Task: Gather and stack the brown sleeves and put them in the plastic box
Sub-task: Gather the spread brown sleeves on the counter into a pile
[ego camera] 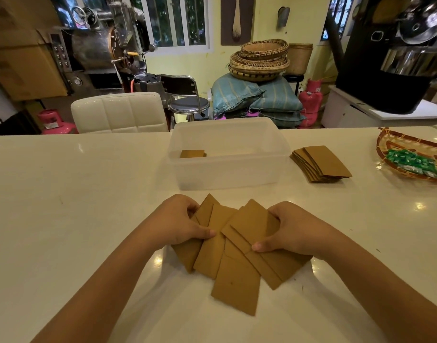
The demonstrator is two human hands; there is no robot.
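Note:
Several flat brown sleeves [233, 258] lie fanned out and overlapping on the white table just in front of me. My left hand [180, 220] grips the left side of the fan, thumb on top. My right hand [290, 231] grips the right side the same way. Behind the fan stands the translucent plastic box [227, 174], open on top, with a small stack of brown sleeves [192, 153] inside at its back left. Another slanted stack of brown sleeves [320, 163] lies on the table to the right of the box.
A woven basket [395, 144] holding green wrapped sweets sits at the table's right edge. A white padded chair [118, 112] and a metal stool [187, 102] stand beyond the table's far edge. Sacks, baskets and roasting machines fill the background.

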